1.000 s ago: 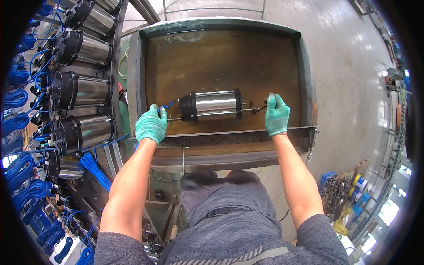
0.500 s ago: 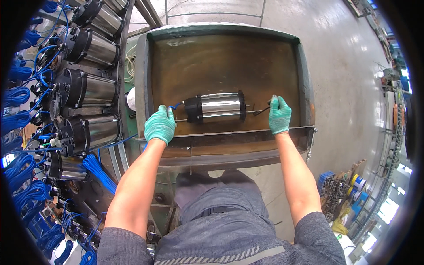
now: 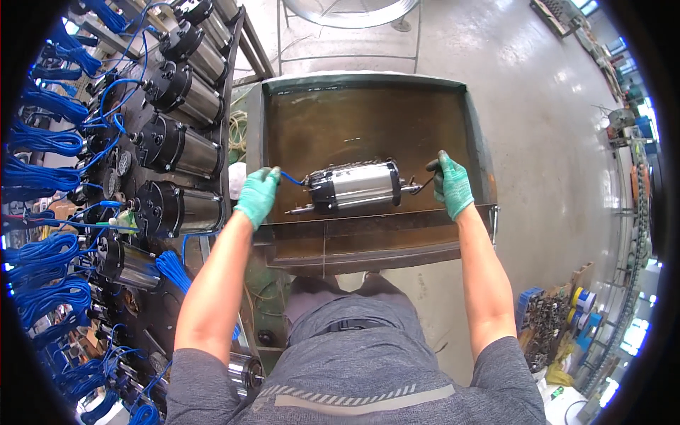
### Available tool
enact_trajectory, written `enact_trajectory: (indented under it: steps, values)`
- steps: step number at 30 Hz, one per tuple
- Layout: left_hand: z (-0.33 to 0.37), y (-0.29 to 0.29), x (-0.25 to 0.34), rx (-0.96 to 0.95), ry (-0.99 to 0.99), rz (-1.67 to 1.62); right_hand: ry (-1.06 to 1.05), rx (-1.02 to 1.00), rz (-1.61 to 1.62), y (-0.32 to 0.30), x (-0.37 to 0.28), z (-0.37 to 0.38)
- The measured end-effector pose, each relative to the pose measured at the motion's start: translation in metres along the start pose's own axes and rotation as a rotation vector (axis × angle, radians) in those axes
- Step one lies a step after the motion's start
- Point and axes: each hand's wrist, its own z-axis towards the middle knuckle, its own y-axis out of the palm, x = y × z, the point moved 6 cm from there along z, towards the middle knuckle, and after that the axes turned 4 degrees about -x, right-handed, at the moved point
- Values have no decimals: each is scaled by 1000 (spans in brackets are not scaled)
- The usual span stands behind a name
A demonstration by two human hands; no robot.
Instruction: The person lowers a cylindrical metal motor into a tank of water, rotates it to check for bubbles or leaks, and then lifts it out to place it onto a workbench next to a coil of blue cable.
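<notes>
A shiny steel submersible pump motor [image 3: 363, 185] with black ends lies slightly tilted over the brown water in a metal tank [image 3: 483, 138]; its right end sits a little higher. My left hand [image 3: 259, 195], in a green knit glove, is closed on a blue cable [image 3: 292, 178] that runs into the motor's left end. A dark, thin hooked handle [image 3: 423, 185] meets the fitting at the right end, and my gloved right hand [image 3: 453, 185] is closed round its upper part. Whether the motor's underside touches the water cannot be made out.
A metal bar [image 3: 382, 221] crosses the tank's near side. Several similar motors [image 3: 177, 145] stand on a rack at the left, with coiled blue cables [image 3: 46, 177] beyond them. A metal ring on a frame [image 3: 354, 15] stands past the tank. Reels and parts [image 3: 549, 322] lie at the lower right.
The motor has tilted, its right end rising, and more of its left end shows. Both hands keep their hold. The whole view has shifted, with the tank lower in the picture.
</notes>
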Motion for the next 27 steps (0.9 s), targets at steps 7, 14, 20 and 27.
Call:
enact_trajectory:
  steps: [7, 14, 20, 27]
  values:
    - [-77, -57, 99, -40, 63, -265, -58, -93, 132, 0, -67, -70]
    - [-152, -92, 139, 92, 148, -426, -125, -160, 218, 0, -112, -133]
    - [-201, -106, 142, 228, 203, -391, -91, -217, 251, -11, -102, -172]
    - [-233, -94, 122, 277, 109, -495, -11, -184, 229, -20, -61, -178]
